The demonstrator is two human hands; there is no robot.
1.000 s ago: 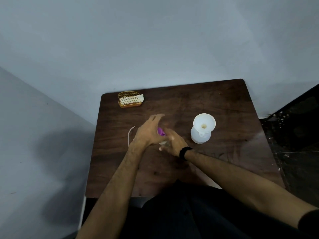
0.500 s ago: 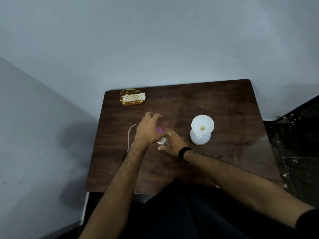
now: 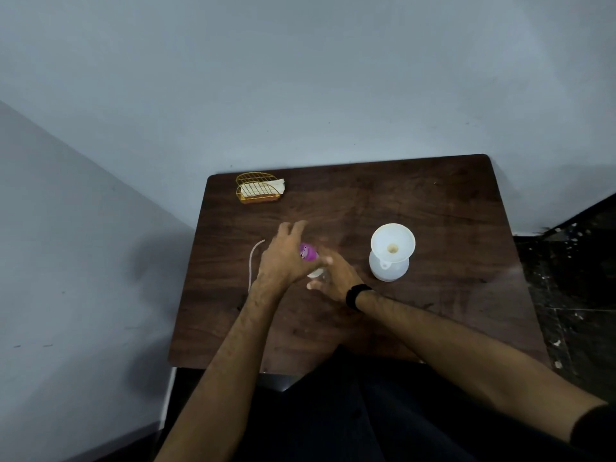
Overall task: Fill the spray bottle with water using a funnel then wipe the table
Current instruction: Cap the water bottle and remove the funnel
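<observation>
Spray bottle (image 3: 316, 271) at table centre, mostly hidden between both hands; purple spray head (image 3: 308, 252) shows on top. Left hand (image 3: 283, 261) over the head, fingers partly spread; grip unclear. Right hand (image 3: 335, 276) wraps the clear body. White funnel (image 3: 392, 243) sits in a white jug (image 3: 388, 267) just right. Wire napkin holder (image 3: 258, 187) at far-left corner of dark wood table (image 3: 450, 208).
</observation>
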